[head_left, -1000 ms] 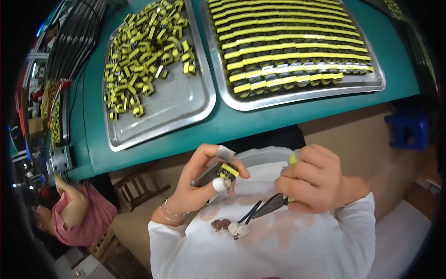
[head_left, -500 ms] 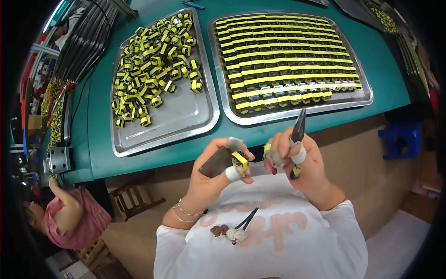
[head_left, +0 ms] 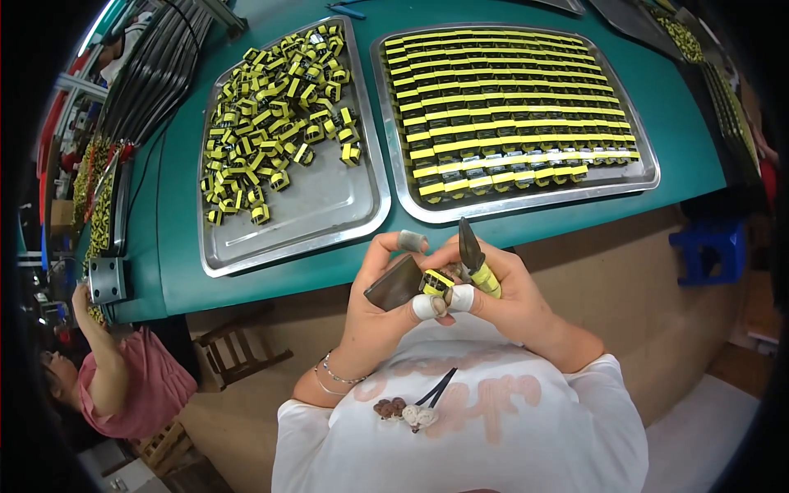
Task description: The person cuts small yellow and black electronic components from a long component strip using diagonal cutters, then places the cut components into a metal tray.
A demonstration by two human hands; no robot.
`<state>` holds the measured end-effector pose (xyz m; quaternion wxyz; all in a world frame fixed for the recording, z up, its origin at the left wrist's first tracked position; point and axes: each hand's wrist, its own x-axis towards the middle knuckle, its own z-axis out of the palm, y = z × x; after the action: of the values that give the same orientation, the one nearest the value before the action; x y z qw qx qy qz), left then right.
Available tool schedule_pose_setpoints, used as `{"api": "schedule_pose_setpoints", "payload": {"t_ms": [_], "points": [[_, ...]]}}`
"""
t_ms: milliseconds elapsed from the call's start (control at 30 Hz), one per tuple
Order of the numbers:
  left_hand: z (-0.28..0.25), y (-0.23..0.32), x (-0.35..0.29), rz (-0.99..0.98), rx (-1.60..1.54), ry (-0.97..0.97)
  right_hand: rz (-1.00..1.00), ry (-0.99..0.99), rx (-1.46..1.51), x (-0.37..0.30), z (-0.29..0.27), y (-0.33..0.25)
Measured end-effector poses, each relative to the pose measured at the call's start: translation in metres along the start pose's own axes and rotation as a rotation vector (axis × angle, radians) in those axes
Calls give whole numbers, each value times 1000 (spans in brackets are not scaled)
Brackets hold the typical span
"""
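Note:
My left hand (head_left: 371, 306) is closed around a dark flat block (head_left: 393, 284), and a small transformer (head_left: 437, 283) wrapped in yellow tape sits at its fingertips. My right hand (head_left: 519, 297) grips needle-nose pliers (head_left: 486, 281) with a yellow handle, their dark jaws pointing up and away from the transformer. Its thumb and fingers meet the transformer's right side, so both hands touch the piece. Pale coverings wrap several fingertips. The fingers partly hide the transformer's underside.
On the green table (head_left: 177, 279), a left metal tray (head_left: 296, 250) holds a loose heap of yellow transformers. A right metal tray (head_left: 526, 202) holds them in tight rows. A blue stool (head_left: 712, 253) stands right; a person in pink (head_left: 140, 378) sits at the left.
My right hand has moved left to meet the left hand at the transformer. The pliers' jaws have swung to the left. At left, the other person's arm has shifted upward.

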<state>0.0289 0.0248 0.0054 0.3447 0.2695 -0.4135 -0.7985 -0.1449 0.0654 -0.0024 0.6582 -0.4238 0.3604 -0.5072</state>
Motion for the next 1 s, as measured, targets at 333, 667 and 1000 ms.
{"api": "schedule_pose_setpoints", "payload": {"t_ms": [333, 667, 1000], "points": [[-2, 0, -2, -28, -51, 11, -218, -95, -307, 4, -7, -2], [0, -5, -2, 11, -61, 40, -150, 41, -170, 4, 3, -3], [8, -4, -1, 196, 75, 69, -147, 34, -144, 5, 6, -1]]}}
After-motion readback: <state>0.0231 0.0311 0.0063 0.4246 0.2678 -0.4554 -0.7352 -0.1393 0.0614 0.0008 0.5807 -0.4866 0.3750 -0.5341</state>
